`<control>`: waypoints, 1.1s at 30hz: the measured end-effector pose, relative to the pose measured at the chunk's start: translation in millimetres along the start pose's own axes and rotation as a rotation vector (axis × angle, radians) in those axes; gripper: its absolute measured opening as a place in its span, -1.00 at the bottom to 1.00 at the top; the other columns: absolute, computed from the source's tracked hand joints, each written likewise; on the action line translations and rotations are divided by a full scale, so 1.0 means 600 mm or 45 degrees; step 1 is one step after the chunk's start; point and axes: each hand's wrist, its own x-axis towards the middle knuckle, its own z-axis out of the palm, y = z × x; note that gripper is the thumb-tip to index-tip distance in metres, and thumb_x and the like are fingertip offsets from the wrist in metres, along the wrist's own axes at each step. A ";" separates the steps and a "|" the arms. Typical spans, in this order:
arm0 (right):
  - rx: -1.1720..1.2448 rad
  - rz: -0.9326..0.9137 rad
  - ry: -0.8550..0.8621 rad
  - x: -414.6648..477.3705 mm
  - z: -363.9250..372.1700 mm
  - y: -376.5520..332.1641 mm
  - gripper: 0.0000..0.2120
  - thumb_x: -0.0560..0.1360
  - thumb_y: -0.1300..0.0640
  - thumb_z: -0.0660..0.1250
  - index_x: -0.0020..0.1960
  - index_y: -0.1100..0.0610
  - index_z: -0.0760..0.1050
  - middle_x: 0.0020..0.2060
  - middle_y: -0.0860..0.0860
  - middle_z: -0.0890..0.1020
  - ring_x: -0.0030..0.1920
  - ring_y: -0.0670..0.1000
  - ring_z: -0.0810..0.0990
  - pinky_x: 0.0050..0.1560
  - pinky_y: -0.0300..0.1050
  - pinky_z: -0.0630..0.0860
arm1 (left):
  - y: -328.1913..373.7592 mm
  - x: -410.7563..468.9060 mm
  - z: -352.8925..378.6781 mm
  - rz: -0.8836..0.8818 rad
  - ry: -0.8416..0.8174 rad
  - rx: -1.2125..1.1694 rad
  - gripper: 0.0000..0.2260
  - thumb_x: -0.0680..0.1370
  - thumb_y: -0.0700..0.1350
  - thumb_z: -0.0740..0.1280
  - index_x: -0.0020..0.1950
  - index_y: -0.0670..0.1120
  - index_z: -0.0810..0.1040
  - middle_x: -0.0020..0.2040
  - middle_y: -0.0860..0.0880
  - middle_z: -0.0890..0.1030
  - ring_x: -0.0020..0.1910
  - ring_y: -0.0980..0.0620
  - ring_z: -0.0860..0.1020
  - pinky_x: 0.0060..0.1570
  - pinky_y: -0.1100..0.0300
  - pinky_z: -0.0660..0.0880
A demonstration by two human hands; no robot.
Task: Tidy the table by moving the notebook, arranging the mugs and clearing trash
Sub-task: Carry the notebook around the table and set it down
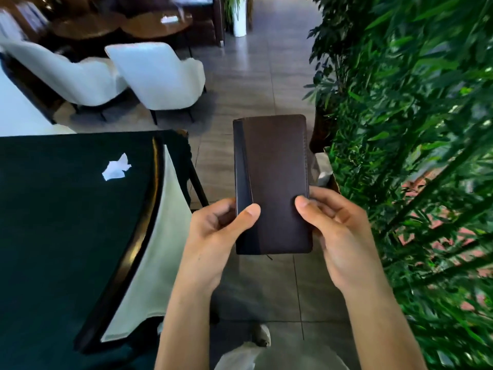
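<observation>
While both my left hand (213, 231) and right hand (336, 231) hold the notebook (274, 180) tight, I'm moving it. Next I think it needs a spot, then the paper scrap (116, 168) goes.

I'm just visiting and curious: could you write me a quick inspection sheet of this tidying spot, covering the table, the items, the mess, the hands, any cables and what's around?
Surface: table with a dark green top and a white cloth hanging at its edge.
Job's things: brown notebook, closed, held up over the floor, off the table; no mugs in view.
Clutter: one crumpled white paper scrap lying on the table.
Hands: left hand and right hand both grip the notebook's near end, thumbs on the cover.
Cables: nothing seen.
Surroundings: two white armchairs, round wooden tables behind them, tiled floor, leafy green plants on the right.
</observation>
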 end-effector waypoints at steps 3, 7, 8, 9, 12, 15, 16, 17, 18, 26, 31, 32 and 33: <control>0.006 0.012 -0.020 0.042 0.017 0.002 -0.67 0.37 0.09 0.53 0.11 0.18 0.69 -0.02 0.12 0.78 0.03 0.07 0.75 0.00 -0.10 0.61 | 0.000 0.041 -0.015 0.001 0.031 0.029 -0.59 0.49 -0.03 0.51 0.05 -0.39 0.63 -0.10 -0.19 0.66 -0.08 -0.05 0.62 -0.11 0.17 0.58; 0.007 0.048 -0.041 0.110 0.022 0.005 -0.80 0.47 0.21 0.46 0.09 0.20 0.69 -0.04 0.12 0.78 0.01 0.06 0.75 -0.02 -0.13 0.63 | -0.007 0.104 -0.014 -0.013 0.063 0.036 -0.55 0.51 -0.03 0.52 -0.01 -0.45 0.57 -0.19 -0.14 0.57 -0.17 0.00 0.53 -0.19 0.21 0.46; 0.007 0.059 -0.042 0.131 0.020 0.005 -0.82 0.49 0.24 0.46 0.09 0.20 0.69 -0.05 0.12 0.78 0.00 0.06 0.75 -0.02 -0.13 0.63 | -0.009 0.122 -0.009 -0.025 0.068 0.030 -0.63 0.52 -0.08 0.50 -0.04 -0.43 0.59 -0.22 -0.10 0.60 -0.20 0.07 0.56 -0.22 0.27 0.48; 0.011 0.070 -0.042 0.152 0.017 0.005 -0.82 0.49 0.24 0.46 0.09 0.20 0.69 -0.06 0.12 0.78 0.00 0.06 0.75 -0.02 -0.13 0.63 | -0.011 0.140 -0.003 -0.042 0.078 0.030 -0.72 0.53 -0.13 0.45 -0.04 -0.38 0.63 -0.24 -0.03 0.64 -0.23 0.12 0.59 -0.25 0.32 0.50; 0.014 0.093 -0.052 0.221 0.010 -0.004 -0.78 0.47 0.22 0.47 0.10 0.21 0.68 -0.04 0.13 0.78 0.01 0.06 0.76 0.00 -0.12 0.63 | -0.013 0.198 0.018 -0.059 0.104 0.052 -0.75 0.52 -0.12 0.44 0.02 -0.32 0.69 -0.15 -0.11 0.75 -0.14 0.07 0.70 -0.22 0.25 0.61; 0.001 0.102 -0.063 0.306 -0.005 -0.018 -0.81 0.49 0.25 0.47 0.10 0.21 0.68 -0.05 0.14 0.78 0.00 0.05 0.76 0.03 -0.08 0.66 | -0.017 0.272 0.045 -0.059 0.152 0.048 -0.63 0.49 -0.04 0.48 0.09 -0.35 0.67 0.06 -0.35 0.71 0.10 -0.22 0.71 0.08 -0.06 0.66; 0.003 0.105 -0.075 0.338 -0.011 -0.024 -0.82 0.49 0.26 0.48 0.10 0.21 0.68 -0.05 0.15 0.77 0.00 0.06 0.76 0.06 -0.05 0.66 | -0.018 0.298 0.056 -0.067 0.184 0.031 -0.66 0.50 -0.05 0.47 0.10 -0.31 0.69 0.08 -0.31 0.73 0.13 -0.24 0.70 0.10 -0.06 0.64; 0.004 0.100 -0.087 0.364 -0.014 -0.030 -0.81 0.48 0.25 0.50 0.09 0.21 0.68 -0.05 0.16 0.77 0.00 0.07 0.76 0.06 -0.03 0.66 | -0.015 0.319 0.066 -0.077 0.207 0.012 -0.69 0.50 -0.06 0.45 0.11 -0.26 0.71 0.09 -0.26 0.74 0.14 -0.23 0.70 0.12 -0.05 0.62; 0.003 0.092 -0.101 0.395 -0.018 -0.039 -0.79 0.46 0.22 0.53 0.08 0.21 0.69 -0.05 0.17 0.77 0.01 0.09 0.75 0.07 -0.02 0.66 | -0.014 0.343 0.078 -0.081 0.222 0.000 -0.71 0.50 -0.07 0.44 0.12 -0.23 0.72 0.09 -0.23 0.75 0.15 -0.22 0.70 0.14 -0.05 0.62; -0.004 0.143 -0.273 0.588 -0.032 -0.086 -0.75 0.42 0.21 0.54 0.10 0.20 0.69 -0.06 0.14 0.77 0.00 0.07 0.75 0.12 0.05 0.65 | 0.003 0.490 0.138 -0.057 0.365 0.008 -0.76 0.56 -0.09 0.45 0.14 -0.20 0.73 0.12 -0.26 0.73 0.16 -0.31 0.68 0.23 -0.33 0.56; -0.025 0.199 -0.348 0.666 -0.008 -0.080 -0.72 0.34 0.13 0.50 0.03 0.18 0.69 -0.10 0.10 0.78 -0.05 0.03 0.74 0.10 -0.01 0.65 | 0.012 0.546 0.132 -0.083 0.464 0.022 -0.74 0.52 -0.04 0.43 0.13 -0.14 0.75 0.10 -0.22 0.75 0.11 -0.21 0.71 0.21 -0.26 0.59; -0.022 0.208 -0.367 0.677 -0.002 -0.079 -0.74 0.35 0.13 0.50 0.02 0.17 0.70 -0.10 0.09 0.78 -0.05 0.02 0.74 0.10 0.00 0.65 | 0.014 0.555 0.129 -0.083 0.473 0.017 -0.74 0.52 -0.04 0.43 0.11 -0.14 0.75 0.09 -0.23 0.75 0.09 -0.20 0.71 0.21 -0.27 0.59; -0.020 0.216 -0.387 0.692 0.006 -0.077 -0.75 0.36 0.13 0.50 0.02 0.16 0.70 -0.09 0.10 0.78 -0.04 0.03 0.75 0.10 0.01 0.65 | 0.015 0.568 0.124 -0.082 0.487 0.010 -0.74 0.51 -0.04 0.43 0.10 -0.15 0.75 0.09 -0.25 0.74 0.08 -0.19 0.71 0.20 -0.28 0.58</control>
